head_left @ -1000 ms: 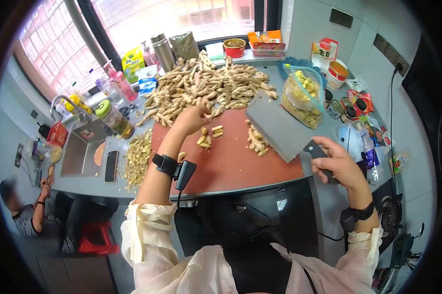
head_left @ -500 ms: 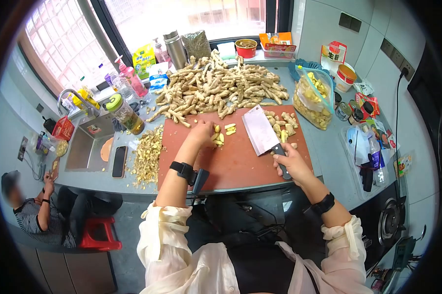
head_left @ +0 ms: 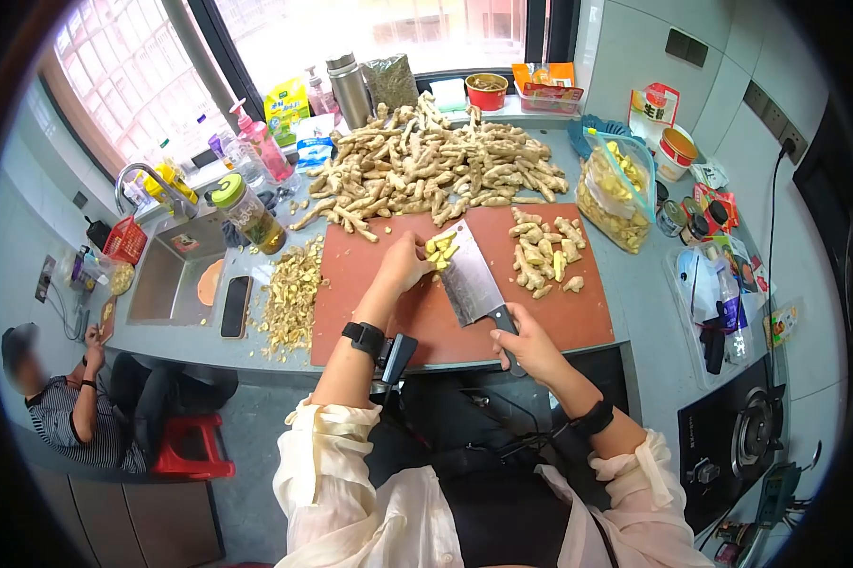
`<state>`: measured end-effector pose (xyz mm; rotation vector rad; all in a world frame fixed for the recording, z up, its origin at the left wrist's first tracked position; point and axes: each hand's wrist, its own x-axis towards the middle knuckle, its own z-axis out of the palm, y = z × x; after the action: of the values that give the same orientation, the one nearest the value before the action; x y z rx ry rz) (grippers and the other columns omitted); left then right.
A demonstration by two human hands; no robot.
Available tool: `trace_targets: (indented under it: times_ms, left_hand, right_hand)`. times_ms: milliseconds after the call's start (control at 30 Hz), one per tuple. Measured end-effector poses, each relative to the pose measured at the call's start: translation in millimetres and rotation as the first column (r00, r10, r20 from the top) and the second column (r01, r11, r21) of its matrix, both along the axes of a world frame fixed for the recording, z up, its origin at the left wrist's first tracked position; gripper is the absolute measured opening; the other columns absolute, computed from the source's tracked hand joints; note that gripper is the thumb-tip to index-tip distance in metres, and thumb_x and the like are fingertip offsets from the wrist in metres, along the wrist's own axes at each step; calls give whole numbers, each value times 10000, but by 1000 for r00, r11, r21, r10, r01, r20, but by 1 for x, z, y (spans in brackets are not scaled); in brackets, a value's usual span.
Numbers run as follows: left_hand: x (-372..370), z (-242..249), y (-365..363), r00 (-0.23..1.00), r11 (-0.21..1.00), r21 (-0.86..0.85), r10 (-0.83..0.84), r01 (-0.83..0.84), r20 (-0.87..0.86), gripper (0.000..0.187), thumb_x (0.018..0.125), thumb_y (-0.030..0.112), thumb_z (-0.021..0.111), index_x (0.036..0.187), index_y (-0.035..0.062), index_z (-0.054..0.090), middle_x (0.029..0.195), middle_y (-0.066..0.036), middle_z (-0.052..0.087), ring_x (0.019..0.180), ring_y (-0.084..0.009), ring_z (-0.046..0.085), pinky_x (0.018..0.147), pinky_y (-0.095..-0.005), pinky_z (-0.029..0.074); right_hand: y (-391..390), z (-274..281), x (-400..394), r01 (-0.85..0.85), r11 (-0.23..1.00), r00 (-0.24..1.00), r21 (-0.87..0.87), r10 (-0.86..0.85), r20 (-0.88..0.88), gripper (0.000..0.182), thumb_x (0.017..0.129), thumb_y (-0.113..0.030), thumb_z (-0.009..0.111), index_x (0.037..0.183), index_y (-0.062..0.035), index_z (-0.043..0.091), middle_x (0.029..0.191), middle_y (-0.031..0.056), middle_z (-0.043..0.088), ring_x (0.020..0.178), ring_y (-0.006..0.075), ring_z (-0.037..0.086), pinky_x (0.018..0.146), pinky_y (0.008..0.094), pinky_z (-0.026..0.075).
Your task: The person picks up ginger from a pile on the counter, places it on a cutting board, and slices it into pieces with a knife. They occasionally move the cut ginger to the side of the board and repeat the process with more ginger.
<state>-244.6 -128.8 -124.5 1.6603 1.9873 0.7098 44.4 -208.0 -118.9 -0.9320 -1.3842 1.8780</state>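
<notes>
Over the reddish board, the cleaver could nick my left hand or scatter the yellow ginger pieces, I judge, should its blade tilt or slide with that hand so close. Its long axis runs obliquely, handle nearest the body, blade pointing away and slightly left. Fingers of my right hand wrap the handle; the left ones curl against the pieces, though I cannot tell whether they pinch. Beyond, knobbly ginger roots lie heaped on the counter.
</notes>
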Motion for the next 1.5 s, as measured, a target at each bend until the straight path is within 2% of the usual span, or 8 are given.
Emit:
trace_targets:
  times_ms: [267,467,700,767,867,1067,1200,1500]
  left_hand:
    - [0,-7,-1,958,1000,1,-24,24,285,469,759,169,890,1124,13,640,934,-115,716,795,-212,715,664,-355,575]
    - [7,23,-6,985,998,61,-13,3,171,364,853,245,807,1092,6,673,910,-132,739,681,-229,716,614,-359,569]
    - [20,38,-10,995,999,5,31,-31,96,272,930,198,722,1111,-5,716,924,-124,751,766,-193,723,674,-346,559]
    - [21,36,-10,881,998,6,54,-64,469,245,962,165,689,1134,-5,724,959,-70,751,798,-133,671,700,-301,530]
    - [16,40,-14,785,1000,-18,29,-23,619,228,979,212,691,1121,45,753,961,8,719,767,-96,575,709,-271,467]
    - [23,46,-14,761,1000,15,6,-21,649,225,968,171,695,1153,46,718,943,-1,699,779,-81,565,716,-250,458]
    - [20,27,-5,769,984,167,-62,-58,636,225,940,116,720,1151,44,690,925,1,671,790,-78,564,716,-249,468]
    - [4,14,-15,995,953,284,102,-103,20,227,837,158,758,1032,63,690,890,-117,681,823,-259,680,741,-397,546]
  right_hand:
    - [0,11,12,-35,996,998,-82,30,-64,356,975,-64,628,1283,51,493,842,78,605,622,137,579,538,274,475]
    - [-4,22,20,-48,993,996,-106,39,-80,406,971,-91,639,1320,55,493,833,73,604,623,124,563,551,248,452]
    - [-8,22,28,-57,991,992,-123,42,-121,369,973,-90,637,1286,54,505,834,73,600,638,120,567,543,248,458]
    - [-7,24,32,-50,990,991,-133,33,-132,379,981,-91,630,1306,54,499,838,72,601,645,117,566,546,245,458]
    - [-5,21,37,-46,988,989,-146,25,-145,409,991,-84,616,1353,42,474,837,73,600,633,112,560,541,233,454]
    - [-3,24,40,-41,991,987,-131,20,-157,437,995,-81,611,1386,31,451,826,74,597,598,109,549,535,226,453]
    - [-3,27,43,-33,990,988,-138,11,-155,442,992,-83,612,1389,30,452,829,76,598,587,108,546,536,228,454]
    - [6,69,88,25,997,983,-79,-39,-178,498,991,-91,605,1431,35,410,830,84,600,575,102,544,536,209,441]
